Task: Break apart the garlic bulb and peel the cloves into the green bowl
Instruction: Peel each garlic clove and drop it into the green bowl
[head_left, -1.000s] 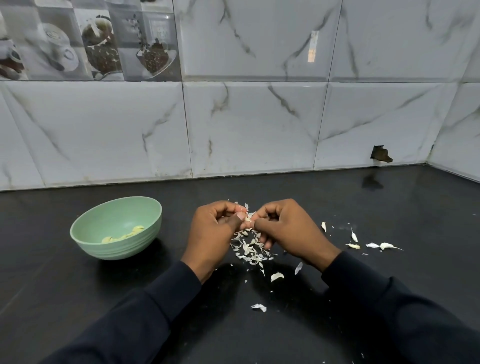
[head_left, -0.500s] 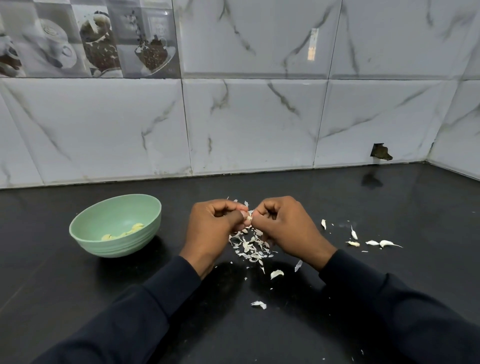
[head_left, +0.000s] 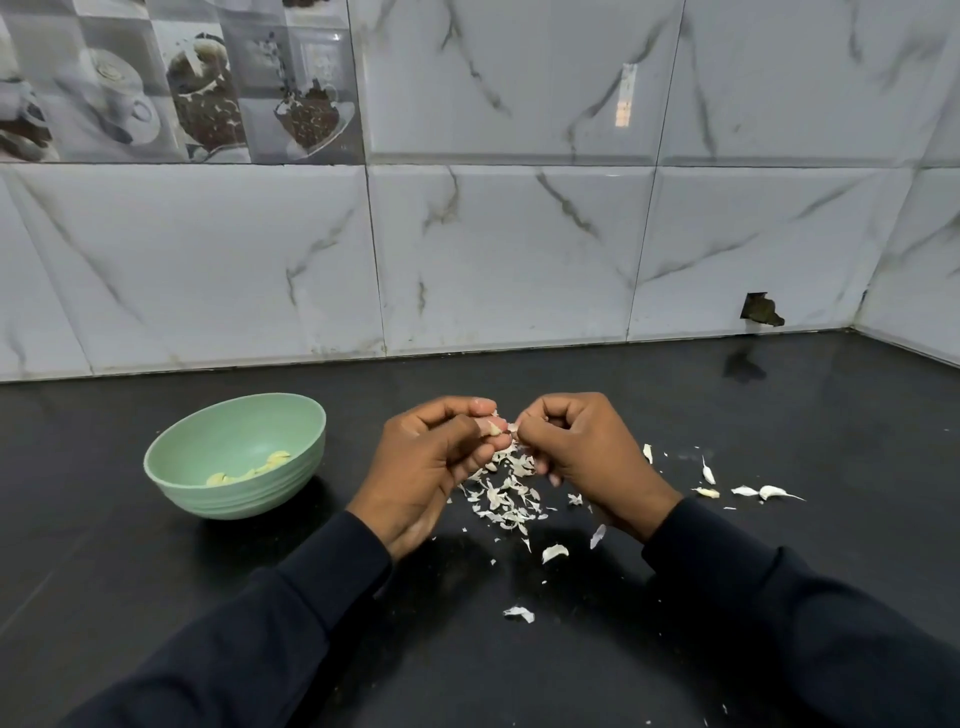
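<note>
My left hand (head_left: 431, 467) and my right hand (head_left: 582, 457) meet above the black counter, fingers curled. Between their fingertips sits a small garlic clove (head_left: 494, 428), pinched by the left thumb and fingers, while the right fingertips pinch its skin. Most of the clove is hidden by the fingers. Below the hands lies a heap of white garlic skins (head_left: 506, 493). The green bowl (head_left: 176, 467) stands to the left of my left hand, with a few pale peeled cloves (head_left: 260, 465) in its bottom.
A few unpeeled cloves (head_left: 774, 491) and skin scraps lie on the counter to the right of my right hand. Loose skin flakes (head_left: 555, 552) are scattered nearer to me. A tiled wall runs behind and turns a corner at the far right.
The hands stay together over the skin heap, with only small finger movements on the clove. The bowl and loose cloves have not moved.
</note>
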